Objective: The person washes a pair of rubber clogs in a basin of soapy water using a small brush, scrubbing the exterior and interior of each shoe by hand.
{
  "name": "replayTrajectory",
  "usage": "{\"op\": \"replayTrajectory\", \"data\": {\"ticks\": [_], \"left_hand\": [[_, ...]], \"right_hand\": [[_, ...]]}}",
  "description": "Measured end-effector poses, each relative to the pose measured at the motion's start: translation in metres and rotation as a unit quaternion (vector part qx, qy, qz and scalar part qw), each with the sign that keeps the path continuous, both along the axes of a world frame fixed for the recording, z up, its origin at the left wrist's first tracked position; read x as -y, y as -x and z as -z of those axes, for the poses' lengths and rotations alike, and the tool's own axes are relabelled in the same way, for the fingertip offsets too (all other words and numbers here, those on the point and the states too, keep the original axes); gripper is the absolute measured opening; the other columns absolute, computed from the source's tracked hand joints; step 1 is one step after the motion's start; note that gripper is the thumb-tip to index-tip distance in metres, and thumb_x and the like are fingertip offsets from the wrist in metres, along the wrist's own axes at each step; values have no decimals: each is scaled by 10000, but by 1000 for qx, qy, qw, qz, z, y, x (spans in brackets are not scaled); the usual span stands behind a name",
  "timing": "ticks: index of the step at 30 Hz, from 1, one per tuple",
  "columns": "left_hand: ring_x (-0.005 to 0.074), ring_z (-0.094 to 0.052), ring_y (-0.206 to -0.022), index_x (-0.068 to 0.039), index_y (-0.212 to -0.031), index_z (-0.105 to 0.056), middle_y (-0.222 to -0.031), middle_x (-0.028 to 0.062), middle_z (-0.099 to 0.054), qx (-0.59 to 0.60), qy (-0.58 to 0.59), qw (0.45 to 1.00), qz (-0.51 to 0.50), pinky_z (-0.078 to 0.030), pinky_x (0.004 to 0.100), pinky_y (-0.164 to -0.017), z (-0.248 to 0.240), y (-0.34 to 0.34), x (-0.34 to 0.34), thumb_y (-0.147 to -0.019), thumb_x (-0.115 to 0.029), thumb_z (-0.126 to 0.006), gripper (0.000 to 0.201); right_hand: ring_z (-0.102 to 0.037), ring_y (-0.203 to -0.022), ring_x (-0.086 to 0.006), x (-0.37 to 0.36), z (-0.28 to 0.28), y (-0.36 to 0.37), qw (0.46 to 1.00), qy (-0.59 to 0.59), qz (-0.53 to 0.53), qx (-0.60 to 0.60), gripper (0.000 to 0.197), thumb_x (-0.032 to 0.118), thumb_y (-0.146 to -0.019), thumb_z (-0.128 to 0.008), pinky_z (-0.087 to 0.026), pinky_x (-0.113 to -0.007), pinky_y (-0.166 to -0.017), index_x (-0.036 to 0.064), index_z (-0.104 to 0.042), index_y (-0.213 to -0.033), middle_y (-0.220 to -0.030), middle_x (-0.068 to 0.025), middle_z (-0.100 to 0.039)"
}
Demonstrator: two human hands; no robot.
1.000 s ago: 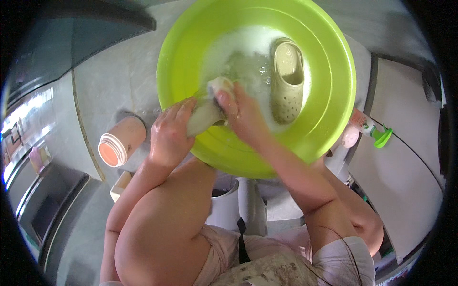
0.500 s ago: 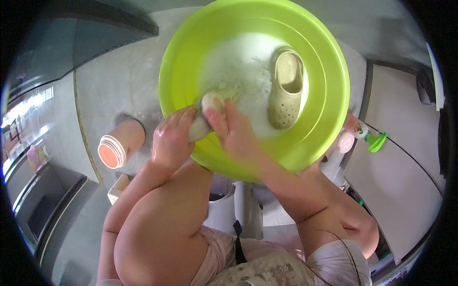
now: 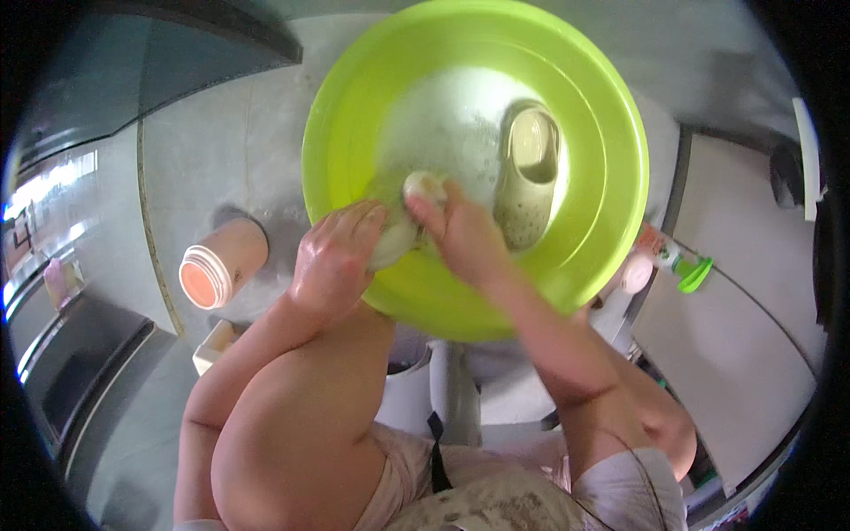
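Observation:
A large lime-green basin (image 3: 602, 177) holds cloudy, sudsy water. In its right part lies a cream clog (image 3: 524, 212) with holes over the toe, its opening facing up. Over the basin's near left wall, my left hand (image 3: 329, 261) is closed round a second pale clog (image 3: 396, 242), mostly hidden by my fingers. My right hand (image 3: 467, 237) grips a whitish rounded thing (image 3: 425, 185) against that clog, thumb along its side; its kind is not clear.
On the floor to the left, an open pink jar (image 3: 232, 257) lies tilted beside a small cream box (image 3: 215, 343). Right of the basin are a spray bottle (image 3: 662, 248) with a green trigger and a round pink-lidded container (image 3: 636, 273). A pale panel (image 3: 726, 354) stands at the right.
Both hands, with the held clog and the whitish thing, have shifted slightly right and down in view. The clog in the water sits slightly lower in the picture.

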State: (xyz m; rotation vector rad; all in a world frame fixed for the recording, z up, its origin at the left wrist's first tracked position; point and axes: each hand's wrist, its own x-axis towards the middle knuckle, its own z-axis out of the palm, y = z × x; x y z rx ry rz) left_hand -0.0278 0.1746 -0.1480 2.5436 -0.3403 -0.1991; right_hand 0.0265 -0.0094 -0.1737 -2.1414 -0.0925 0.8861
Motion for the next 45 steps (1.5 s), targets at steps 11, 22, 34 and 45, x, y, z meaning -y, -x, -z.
{"op": "replayTrajectory", "data": {"ticks": [11,22,34,45], "left_hand": [[334,-587,-995,31,-1069,-569,-1098,181,-596,14,-3,1000,15,-481,392,-859,5,8,-8,-639,-4,-583,431],[337,-587,-1023,3,-1126,-561,-1110,177,-603,3,3,1000,1,-476,398,-887,4,7,-6,-617,20,-609,511],[340,-582,-1022,6,-1124,-551,-1111,180,-598,-19,-12,1000,-12,-473,402,-888,-1,-1,1,-578,21,-645,555],[337,-573,-1031,-4,-1160,-528,-1120,182,-589,-48,-26,998,-25,-463,402,-897,-2,4,-6,-576,5,-669,600]], "right_hand": [[-613,-779,-457,-11,-13,19,998,-49,-13,21,729,606,-884,-416,-482,-501,-670,-75,-476,-1137,-797,-281,-621],[-604,-777,-465,-4,5,-3,1000,-20,-17,-6,690,617,-871,-433,-466,-524,-676,-28,-498,-1106,-788,-279,-610],[-628,-900,-377,8,104,-86,980,145,129,35,613,538,-881,-489,-498,-481,-774,-19,-503,-1139,-948,-293,-612],[-603,-843,-433,-19,6,15,996,-40,73,-16,532,461,-934,-440,-460,-477,-697,-25,-433,-1150,-806,-327,-573]]}}
